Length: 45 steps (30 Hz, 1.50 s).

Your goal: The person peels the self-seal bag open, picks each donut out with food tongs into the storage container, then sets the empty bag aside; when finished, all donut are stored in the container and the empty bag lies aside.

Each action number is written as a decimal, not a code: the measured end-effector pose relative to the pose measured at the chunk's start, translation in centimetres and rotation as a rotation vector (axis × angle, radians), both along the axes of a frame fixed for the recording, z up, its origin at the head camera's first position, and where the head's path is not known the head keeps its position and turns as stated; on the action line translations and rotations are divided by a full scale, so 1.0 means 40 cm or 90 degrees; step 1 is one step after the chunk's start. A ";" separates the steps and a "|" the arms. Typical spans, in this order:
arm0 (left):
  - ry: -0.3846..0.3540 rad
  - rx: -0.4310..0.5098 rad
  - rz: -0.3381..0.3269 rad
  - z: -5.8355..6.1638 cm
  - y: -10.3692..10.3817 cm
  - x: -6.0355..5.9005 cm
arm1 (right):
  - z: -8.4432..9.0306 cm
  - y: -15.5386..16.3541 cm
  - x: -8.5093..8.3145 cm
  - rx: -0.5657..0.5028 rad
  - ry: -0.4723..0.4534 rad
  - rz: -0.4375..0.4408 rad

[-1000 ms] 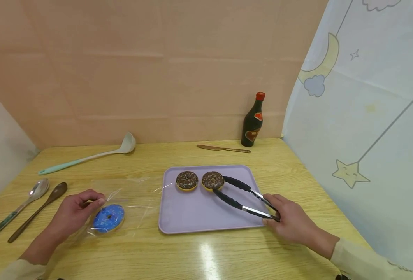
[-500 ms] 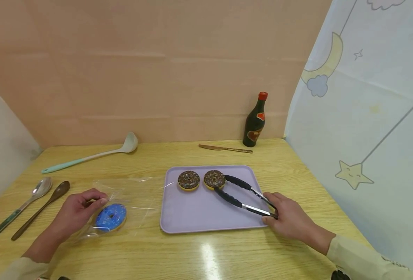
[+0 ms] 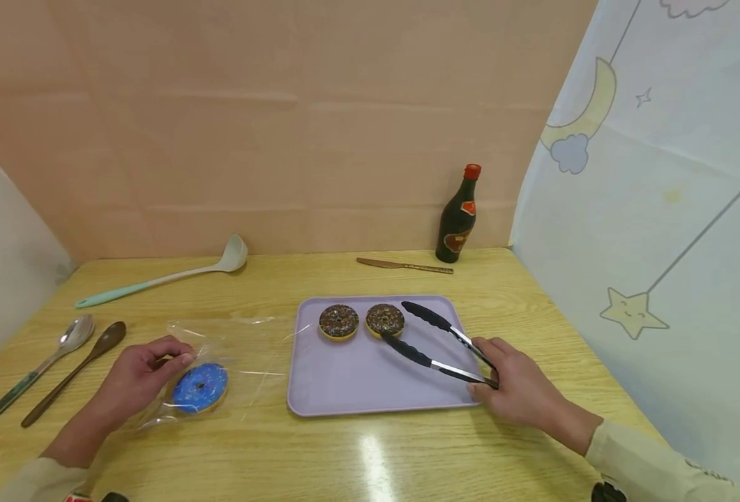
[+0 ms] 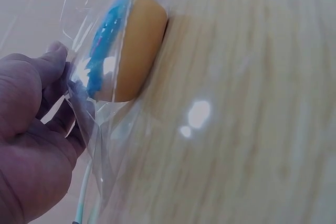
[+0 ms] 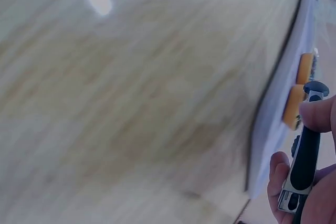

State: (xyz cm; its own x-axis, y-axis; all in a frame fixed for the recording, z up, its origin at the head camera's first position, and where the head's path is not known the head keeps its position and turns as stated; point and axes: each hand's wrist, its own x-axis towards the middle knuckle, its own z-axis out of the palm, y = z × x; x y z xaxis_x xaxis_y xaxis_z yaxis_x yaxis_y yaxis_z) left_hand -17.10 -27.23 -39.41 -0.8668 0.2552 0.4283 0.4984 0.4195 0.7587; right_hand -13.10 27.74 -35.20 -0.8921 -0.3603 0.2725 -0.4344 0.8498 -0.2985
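Observation:
At the left of the head view, my left hand [image 3: 146, 376] pinches the edge of a clear plastic bag [image 3: 250, 348]. A blue-iced donut [image 3: 200, 388] lies inside the bag, its tan side showing in the left wrist view. My right hand [image 3: 520, 382] grips black-tipped metal tongs [image 3: 450, 369] over a lilac tray [image 3: 344, 390]. The tongs' arms are spread, one tip right at the nearer side of a chocolate donut [image 3: 385, 320], the other off to its right. Another chocolate donut [image 3: 339, 323] sits to its left on the tray.
Behind the tray lie a table knife [image 3: 401, 265] and an upright dark bottle [image 3: 457, 219]. A ladle [image 3: 219, 265] rests at the back left. On the far left are a metal slotted spoon [image 3: 62, 348] and a wooden spoon [image 3: 93, 355]. Cloth walls close off the back and sides.
The tongs have spread wider; their far tip has moved up and away from the right chocolate donut. The left hand keeps its hold on the bag. The view has shifted slightly.

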 end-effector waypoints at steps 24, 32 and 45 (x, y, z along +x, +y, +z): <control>-0.008 -0.008 -0.006 0.006 0.012 -0.001 | 0.064 -0.276 -0.051 0.079 -0.052 0.219; -0.002 -0.007 -0.012 0.006 0.006 -0.001 | 0.064 -0.328 -0.071 0.118 -0.082 0.213; -0.011 0.000 -0.025 0.008 0.007 -0.002 | 0.067 -0.401 -0.105 0.168 -0.080 0.247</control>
